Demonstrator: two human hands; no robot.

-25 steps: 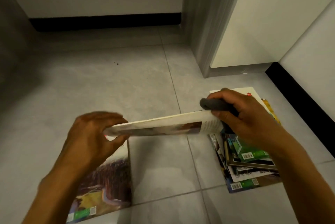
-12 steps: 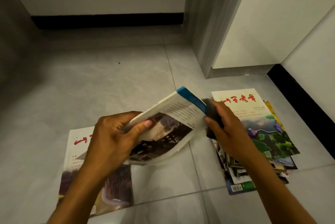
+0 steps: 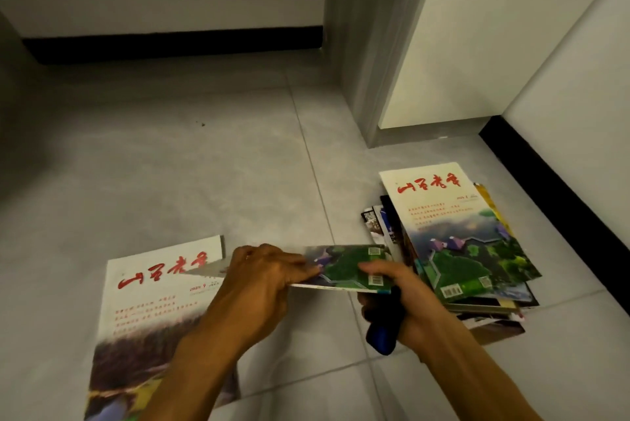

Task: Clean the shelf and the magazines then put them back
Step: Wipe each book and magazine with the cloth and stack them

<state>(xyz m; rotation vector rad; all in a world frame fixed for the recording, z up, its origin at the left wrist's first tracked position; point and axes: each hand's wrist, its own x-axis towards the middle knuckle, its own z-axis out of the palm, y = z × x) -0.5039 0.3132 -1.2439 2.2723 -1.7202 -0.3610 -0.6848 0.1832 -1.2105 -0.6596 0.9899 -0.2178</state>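
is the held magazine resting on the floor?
No, both hands, left hand and right hand, hold the magazine in the air above the floor.

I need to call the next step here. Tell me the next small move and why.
Probably lower the held magazine onto the single magazine lying on the floor at left. Both hands hold it flat above the tiles: the left hand at its left part, the right hand at its right edge, also gripping a dark cloth. The untidy stack at right looks unsorted.
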